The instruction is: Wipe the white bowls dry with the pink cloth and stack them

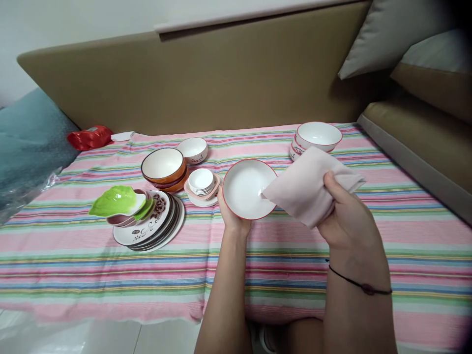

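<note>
My left hand (233, 216) grips a white bowl (249, 189) with a red rim from below and the left, its inside tilted toward me. Most of those fingers are hidden behind the bowl. A folded pale pink cloth (308, 187) is pinched in my right hand (344, 211), thumb on top. The cloth's left corner reaches the bowl's right edge. Behind the cloth stand stacked white bowls (319, 133) with red rims. Left of the bowl, small white dishes (201, 180) are stacked on a pink dish and a plate.
Orange bowls (164, 167), a small white bowl (193, 149) and stacked plates (147, 228) topped by green leaf-shaped dishes (116, 200) stand left on the striped cloth (280, 275). A red package (90, 137) lies at the far left. The sofa backrest (228, 83) runs behind.
</note>
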`<state>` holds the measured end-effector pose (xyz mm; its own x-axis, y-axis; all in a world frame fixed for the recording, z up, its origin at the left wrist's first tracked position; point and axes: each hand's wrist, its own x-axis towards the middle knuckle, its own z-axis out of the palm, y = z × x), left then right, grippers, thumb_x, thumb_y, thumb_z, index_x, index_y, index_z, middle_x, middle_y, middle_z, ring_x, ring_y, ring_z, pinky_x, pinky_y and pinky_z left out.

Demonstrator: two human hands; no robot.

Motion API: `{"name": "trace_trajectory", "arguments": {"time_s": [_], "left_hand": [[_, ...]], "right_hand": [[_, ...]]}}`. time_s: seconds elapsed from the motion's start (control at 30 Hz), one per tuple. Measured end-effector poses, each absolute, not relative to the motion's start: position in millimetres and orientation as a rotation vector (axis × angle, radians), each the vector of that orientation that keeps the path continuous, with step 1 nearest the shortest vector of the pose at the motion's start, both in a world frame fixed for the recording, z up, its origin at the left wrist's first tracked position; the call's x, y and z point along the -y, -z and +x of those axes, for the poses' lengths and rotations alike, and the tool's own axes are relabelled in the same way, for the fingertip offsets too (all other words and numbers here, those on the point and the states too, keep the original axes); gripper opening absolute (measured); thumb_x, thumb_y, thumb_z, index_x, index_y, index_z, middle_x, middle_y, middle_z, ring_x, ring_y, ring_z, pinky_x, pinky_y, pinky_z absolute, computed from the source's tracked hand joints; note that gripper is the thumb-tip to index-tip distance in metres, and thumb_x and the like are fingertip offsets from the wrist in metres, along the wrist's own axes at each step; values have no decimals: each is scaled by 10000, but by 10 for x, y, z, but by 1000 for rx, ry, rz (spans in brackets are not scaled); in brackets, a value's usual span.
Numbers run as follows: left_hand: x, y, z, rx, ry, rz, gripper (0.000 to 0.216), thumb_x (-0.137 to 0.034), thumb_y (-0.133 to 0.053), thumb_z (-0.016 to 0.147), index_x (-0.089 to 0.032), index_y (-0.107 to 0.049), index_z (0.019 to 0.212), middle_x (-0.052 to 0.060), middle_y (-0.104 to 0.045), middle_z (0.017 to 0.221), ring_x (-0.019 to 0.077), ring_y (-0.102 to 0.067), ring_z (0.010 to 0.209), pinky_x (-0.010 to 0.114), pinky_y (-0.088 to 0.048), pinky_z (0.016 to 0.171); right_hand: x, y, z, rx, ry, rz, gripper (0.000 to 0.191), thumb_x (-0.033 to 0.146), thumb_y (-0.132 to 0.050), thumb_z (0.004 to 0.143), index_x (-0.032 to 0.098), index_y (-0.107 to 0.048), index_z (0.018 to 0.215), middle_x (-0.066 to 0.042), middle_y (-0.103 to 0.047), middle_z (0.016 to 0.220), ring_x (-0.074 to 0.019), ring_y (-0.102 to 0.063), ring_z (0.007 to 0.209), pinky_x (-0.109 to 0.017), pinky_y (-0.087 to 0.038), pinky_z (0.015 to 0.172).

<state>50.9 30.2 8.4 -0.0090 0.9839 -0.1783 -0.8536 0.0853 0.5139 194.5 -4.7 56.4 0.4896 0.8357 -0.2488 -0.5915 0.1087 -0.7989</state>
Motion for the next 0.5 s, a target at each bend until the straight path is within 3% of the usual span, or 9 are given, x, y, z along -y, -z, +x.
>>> {"name": "trace_trajectory", "arguments": {"time_s": [0.13, 0.3, 0.5], "left_hand": [[-303, -75, 512, -578, -1484, 279, 474, -546, -436, 908, -226, -678, 1160, 69, -678, 1215, 271, -613, 1141, 406, -514, 943], [-313, -86, 506, -560, -1500, 293, 476, -530, -431, 913, -224, -665, 1192, 76, -673, 1218, 270, -613, 1144, 400, -515, 944], [-312, -85, 505, -586, -1501, 293, 462, -531, -435, 912, -245, -662, 1195, 62, -660, 1244, 277, -593, 1176, 415, -518, 942]], "right_hand": [[75, -570, 1965, 307, -943, -1091, 172, 291, -690, 810, 246, -707, 976, -17, -708, 1166, -167, -663, 1089, -248, -611, 767], [60, -523, 1970, 317, -851, -1152, 332, 481, -692, 797, 207, -687, 985, -57, -712, 1127, -198, -672, 1066, -283, -625, 739], [111, -619, 2025, 261, -632, -1181, 204, 319, -727, 767, 186, -680, 915, -56, -707, 1119, -188, -669, 1069, -288, -627, 780]]}}
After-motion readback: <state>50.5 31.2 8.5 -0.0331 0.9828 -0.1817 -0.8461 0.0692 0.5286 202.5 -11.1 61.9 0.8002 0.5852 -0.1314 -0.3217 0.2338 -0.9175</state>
